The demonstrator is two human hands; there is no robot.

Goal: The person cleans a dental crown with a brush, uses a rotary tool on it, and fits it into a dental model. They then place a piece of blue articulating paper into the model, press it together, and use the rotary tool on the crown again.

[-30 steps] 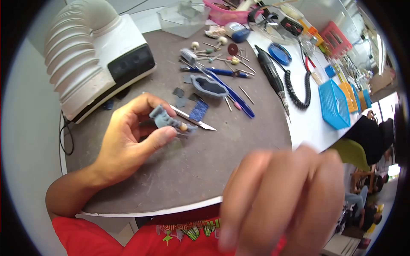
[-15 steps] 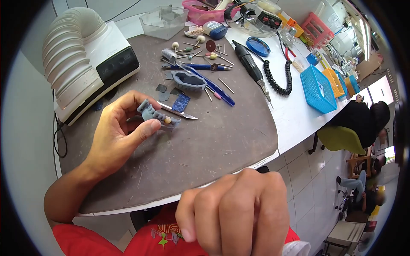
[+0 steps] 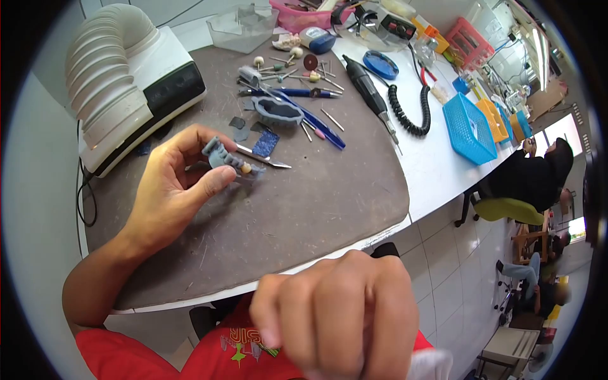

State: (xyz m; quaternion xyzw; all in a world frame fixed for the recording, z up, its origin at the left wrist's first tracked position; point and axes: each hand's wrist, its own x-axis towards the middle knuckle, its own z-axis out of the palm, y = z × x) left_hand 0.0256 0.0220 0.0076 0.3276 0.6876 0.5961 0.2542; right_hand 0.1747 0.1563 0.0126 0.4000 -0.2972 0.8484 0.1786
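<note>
My left hand (image 3: 171, 183) pinches a grey dental model (image 3: 223, 158) between thumb and fingers, above the brown mat. One cream-coloured tooth (image 3: 246, 168) stands out among the model's grey teeth. Just behind it lies a craft knife (image 3: 272, 163), blade to the right, by a blue sandpaper piece (image 3: 265, 144). Close to the camera, my right hand (image 3: 342, 316) is raised with its fingers curled; whatever they may hold is hidden behind the knuckles. Farther back on the mat rests another grey dental model (image 3: 277, 111), beside a blue-handled brush (image 3: 310, 120).
Rotary burs (image 3: 288, 69) are scattered at the back of the mat (image 3: 304, 209). A white suction unit (image 3: 139, 95) stands left. On the right lie a black handpiece (image 3: 367, 92) with a coiled cord and a blue basket (image 3: 468, 128). People sit in the far right background.
My right hand has shifted slightly left in view and looks a little blurred. My left hand keeps the dental model in nearly the same place. The whole view has moved slightly.
</note>
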